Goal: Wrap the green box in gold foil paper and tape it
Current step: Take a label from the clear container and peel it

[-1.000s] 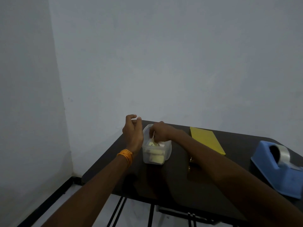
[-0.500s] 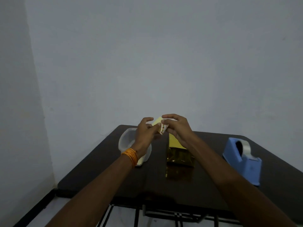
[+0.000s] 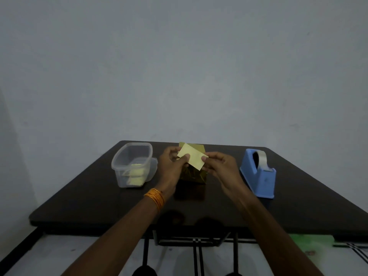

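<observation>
A small pale yellow-green box (image 3: pixel 192 158) is held in the air between both hands, above the middle of the dark table (image 3: pixel 99 206). My left hand (image 3: pixel 171 168) pinches its left end and my right hand (image 3: pixel 221 168) pinches its right end. Under and behind the hands lies a sheet of gold foil paper (image 3: pixel 194 174), partly hidden by the fingers and the box. A blue tape dispenser (image 3: pixel 258 174) with a clear roll stands to the right of my right hand.
A clear plastic tub (image 3: pixel 132 164) with more pale boxes inside stands at the left, its lid leaning behind it. A grey wall rises just behind the table's far edge. The table's metal legs and white floor show below the near edge.
My right hand took a box out of the tub and both hands carried it to the middle above the foil. The box now shows its flat face, and the view has swung rightward.
</observation>
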Tool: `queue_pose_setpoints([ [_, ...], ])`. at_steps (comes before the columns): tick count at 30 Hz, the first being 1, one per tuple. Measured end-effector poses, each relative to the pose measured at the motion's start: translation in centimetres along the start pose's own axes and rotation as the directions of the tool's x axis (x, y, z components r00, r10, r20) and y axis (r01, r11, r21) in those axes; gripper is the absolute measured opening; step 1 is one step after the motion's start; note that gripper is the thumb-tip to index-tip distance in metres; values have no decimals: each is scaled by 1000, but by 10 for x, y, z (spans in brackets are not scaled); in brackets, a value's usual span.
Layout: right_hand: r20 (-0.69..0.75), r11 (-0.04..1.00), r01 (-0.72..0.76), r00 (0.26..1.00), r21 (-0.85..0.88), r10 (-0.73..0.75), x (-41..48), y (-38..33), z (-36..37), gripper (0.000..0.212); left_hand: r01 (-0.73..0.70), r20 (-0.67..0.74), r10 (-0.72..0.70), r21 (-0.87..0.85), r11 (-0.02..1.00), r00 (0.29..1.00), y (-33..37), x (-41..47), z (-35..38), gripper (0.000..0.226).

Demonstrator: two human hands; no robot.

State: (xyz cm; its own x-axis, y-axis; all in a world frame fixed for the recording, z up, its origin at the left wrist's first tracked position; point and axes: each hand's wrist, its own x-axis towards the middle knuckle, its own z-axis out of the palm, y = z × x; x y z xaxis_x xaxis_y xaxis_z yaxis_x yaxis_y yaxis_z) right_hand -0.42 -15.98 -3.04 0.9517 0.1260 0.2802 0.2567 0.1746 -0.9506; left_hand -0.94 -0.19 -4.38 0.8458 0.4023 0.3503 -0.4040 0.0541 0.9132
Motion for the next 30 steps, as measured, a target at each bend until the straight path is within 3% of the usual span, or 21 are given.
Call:
queue_pose_setpoints([
  [4,-32,998,55,998,27,-55,-13,8,-5,17,-101,-96,127,243,965,987,-10,-17,7,41],
  [6,-58,994,110,992,-11,-111,-17,14,-6,14,-186,-74,218,303,935,973,-11,-28,11,32],
  [9,-58,982,178,982,-64,-182,-24,24,-6,10,-271,41,269,260,927,962,-17,-46,16,9],
  [20,29,984,173,984,37,-174,-33,44,-15,17,-45,135,49,-37,998,990,-29,-61,15,14],
  [30,47,975,223,974,-6,-223,-28,49,-16,11,10,175,7,-97,995,984,-31,-60,15,14],
])
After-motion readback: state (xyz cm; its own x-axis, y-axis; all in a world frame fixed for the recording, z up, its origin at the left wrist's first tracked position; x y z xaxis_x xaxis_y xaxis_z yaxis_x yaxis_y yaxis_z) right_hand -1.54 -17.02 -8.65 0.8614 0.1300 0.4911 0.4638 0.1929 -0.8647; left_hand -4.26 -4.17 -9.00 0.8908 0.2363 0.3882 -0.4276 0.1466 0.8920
